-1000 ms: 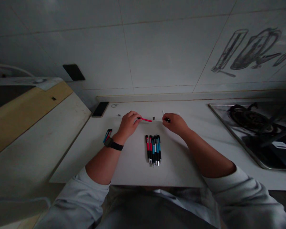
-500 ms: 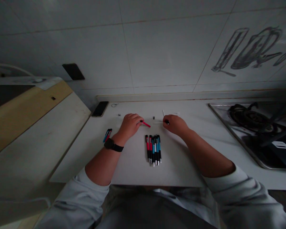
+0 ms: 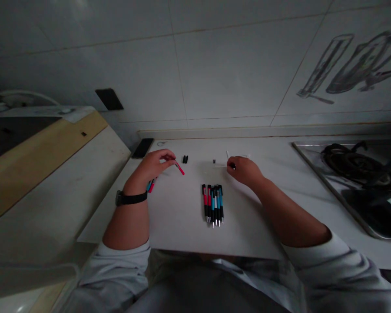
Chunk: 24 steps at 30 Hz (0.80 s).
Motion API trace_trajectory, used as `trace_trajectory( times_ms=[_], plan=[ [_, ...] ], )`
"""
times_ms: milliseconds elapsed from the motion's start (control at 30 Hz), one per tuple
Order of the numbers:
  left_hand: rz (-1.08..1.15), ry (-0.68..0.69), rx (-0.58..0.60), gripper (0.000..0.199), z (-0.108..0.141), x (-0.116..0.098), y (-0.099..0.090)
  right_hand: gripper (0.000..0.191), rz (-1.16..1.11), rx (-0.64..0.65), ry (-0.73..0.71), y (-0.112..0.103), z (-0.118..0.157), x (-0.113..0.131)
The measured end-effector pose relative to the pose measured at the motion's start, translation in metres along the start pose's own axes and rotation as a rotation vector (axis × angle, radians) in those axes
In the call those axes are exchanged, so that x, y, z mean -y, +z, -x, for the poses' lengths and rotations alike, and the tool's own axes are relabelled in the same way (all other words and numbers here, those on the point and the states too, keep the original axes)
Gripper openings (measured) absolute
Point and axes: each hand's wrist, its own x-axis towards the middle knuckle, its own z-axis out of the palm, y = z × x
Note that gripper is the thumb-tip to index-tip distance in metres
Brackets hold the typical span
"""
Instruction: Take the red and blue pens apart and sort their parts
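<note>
- The left hand [image 3: 157, 165] had its grip pinched, thumb against fingers, on the upper end of a red barrel [image 3: 180, 168], which slanted down and to the right above the counter [image 3: 179, 217].
- The right hand [image 3: 246, 169] had its grip curled closed around a dark piece [image 3: 233, 166]; most of that piece was hidden by the fingers.
- A thin pale rod [image 3: 220, 166] stuck out to the left of the right hand; whether it was held or lying there could not be told.
- Two black pieces [image 3: 185, 159] lay side by side just beyond the red barrel.
- A small dark bit [image 3: 214, 161] lay between the hands, nearer the right one.
- A bunch of red, blue and white pens [image 3: 213, 205] lay close together, nearer the body than both hands.
- A red pen [image 3: 153, 185] and a blue one lay partly behind the left wrist.
- A phone [image 3: 142, 148] lay at the back left, near a ring [image 3: 161, 143].
</note>
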Motion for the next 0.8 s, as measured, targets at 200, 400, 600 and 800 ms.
trace_trajectory(
  times_ms=[200,400,600,800],
  plan=[
    [0.077,-0.194,0.165,0.029,0.005,0.028,-0.01,0.017,0.009,-0.013,-0.008,0.002,0.0,-0.001],
    [-0.049,-0.341,0.321,0.024,0.007,0.052,-0.005,0.017,0.008,-0.007,-0.023,0.005,0.001,-0.001],
    [-0.109,-0.423,0.363,0.022,0.009,0.071,-0.006,0.018,0.002,-0.005,-0.029,0.004,0.001,0.0],
    [-0.194,-0.402,0.308,0.014,0.011,0.082,-0.008,0.018,0.007,0.0,-0.047,0.005,0.001,0.0]
  ],
)
